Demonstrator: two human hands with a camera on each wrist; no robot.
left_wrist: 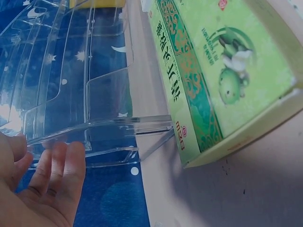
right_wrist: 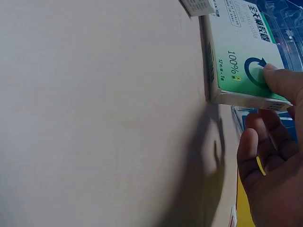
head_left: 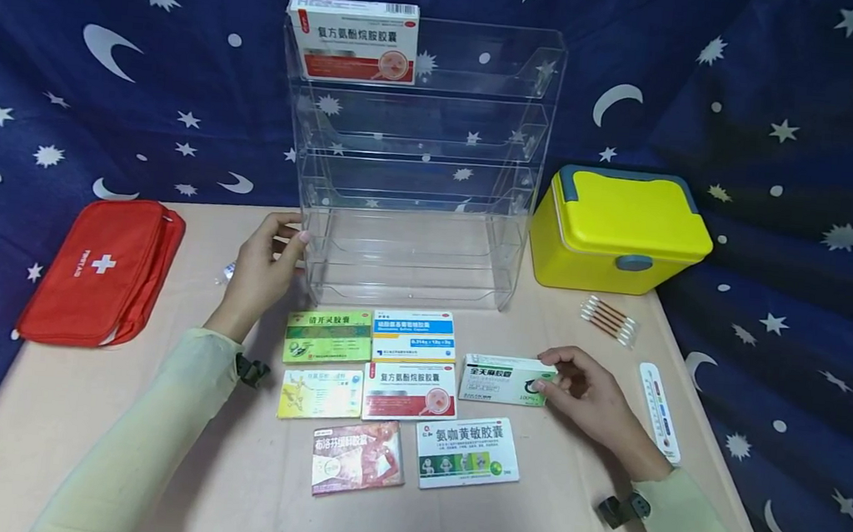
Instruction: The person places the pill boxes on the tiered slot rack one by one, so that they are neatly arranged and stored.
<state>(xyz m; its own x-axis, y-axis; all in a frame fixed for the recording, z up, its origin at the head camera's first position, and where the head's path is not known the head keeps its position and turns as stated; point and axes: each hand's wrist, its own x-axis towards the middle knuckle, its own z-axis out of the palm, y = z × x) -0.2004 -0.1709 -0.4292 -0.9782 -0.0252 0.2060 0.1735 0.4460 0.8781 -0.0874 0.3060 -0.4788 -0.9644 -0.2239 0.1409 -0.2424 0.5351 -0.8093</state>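
Observation:
My left hand [head_left: 255,276] holds the left side edge of a clear acrylic display rack [head_left: 405,288], thumb in front and fingers behind. In the left wrist view its fingers [left_wrist: 71,172] curl at the rack's side panel. With my right hand [head_left: 590,402] I pinch the right end of a white and green medicine box [head_left: 496,382] on the table; the thumb [right_wrist: 284,82] lies on its printed face. Beside it lie a red and white medicine box [head_left: 410,394], a blue and white one [head_left: 415,338], a green one [head_left: 326,337] and a yellow one [head_left: 320,395].
Another red and white box [head_left: 357,48] stands in the rack's top tier. Nearer me lie a pink box [head_left: 357,458] and a white one [head_left: 468,453]. A red first aid pouch [head_left: 102,274] is at left; a yellow case [head_left: 625,223], cotton swabs [head_left: 608,320] and a thermometer [head_left: 659,412] are at right.

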